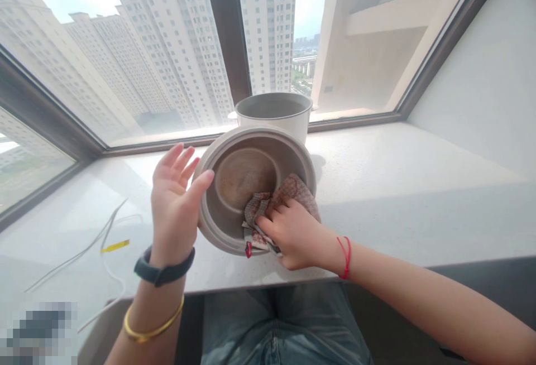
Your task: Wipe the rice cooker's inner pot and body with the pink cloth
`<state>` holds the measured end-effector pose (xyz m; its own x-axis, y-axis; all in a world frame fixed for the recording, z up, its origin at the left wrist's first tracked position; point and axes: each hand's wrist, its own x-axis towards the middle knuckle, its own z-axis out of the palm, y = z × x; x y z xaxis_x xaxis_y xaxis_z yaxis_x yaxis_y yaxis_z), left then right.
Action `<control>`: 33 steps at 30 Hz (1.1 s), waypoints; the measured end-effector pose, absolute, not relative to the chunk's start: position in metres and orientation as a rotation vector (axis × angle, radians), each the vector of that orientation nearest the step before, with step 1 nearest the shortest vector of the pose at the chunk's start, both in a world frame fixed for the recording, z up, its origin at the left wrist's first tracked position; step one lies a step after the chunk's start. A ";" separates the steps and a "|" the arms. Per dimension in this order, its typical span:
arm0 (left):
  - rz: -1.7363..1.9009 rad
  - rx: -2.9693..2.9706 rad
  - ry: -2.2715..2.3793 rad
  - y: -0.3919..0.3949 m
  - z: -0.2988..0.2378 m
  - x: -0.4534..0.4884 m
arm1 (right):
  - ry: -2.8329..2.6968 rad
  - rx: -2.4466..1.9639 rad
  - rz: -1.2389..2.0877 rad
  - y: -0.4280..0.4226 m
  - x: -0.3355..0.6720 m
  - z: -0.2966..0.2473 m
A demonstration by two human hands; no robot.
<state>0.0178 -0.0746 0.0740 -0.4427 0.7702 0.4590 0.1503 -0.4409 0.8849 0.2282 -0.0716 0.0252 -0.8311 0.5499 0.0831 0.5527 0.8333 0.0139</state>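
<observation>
A grey metal inner pot (247, 171), like one from a rice cooker, is tipped with its opening toward me on the white windowsill. My right hand (293, 234) is closed on a brownish-red patterned cloth (295, 192), pressed inside the pot's lower right wall. At the pot's left side, my left hand (176, 203) has its fingers stretched out and apart. Its thumb reaches over the rim; whether the palm bears on the outer wall is hidden. Directly behind the pot stands a white cooker body (293, 123) with an open top.
A white cable (106, 259) with a yellow tag (116, 246) lies on the windowsill (377, 186) at the left. Window panes with dark frames (228, 24) rise behind the cooker body. A white wall (481, 86) bounds the right side. The sill's front edge is close to my legs.
</observation>
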 end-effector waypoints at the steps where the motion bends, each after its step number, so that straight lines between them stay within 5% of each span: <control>1: 2.035 1.163 1.376 -0.092 0.056 0.023 | -2.922 -0.903 -0.053 -0.073 0.228 0.026; 8: 1.616 0.849 1.362 -0.154 -0.028 0.056 | -2.898 -0.930 0.004 -0.076 0.220 0.031; 23: 1.654 1.092 1.374 -0.101 0.054 0.000 | -3.096 -0.839 -0.208 -0.062 0.254 0.034; 27: 1.926 1.052 1.396 -0.109 0.030 0.019 | -3.065 -0.858 -0.220 -0.067 0.251 0.029; 33: 1.792 1.125 1.766 -0.141 -0.019 0.058 | -2.988 -0.854 -0.145 -0.080 0.238 0.028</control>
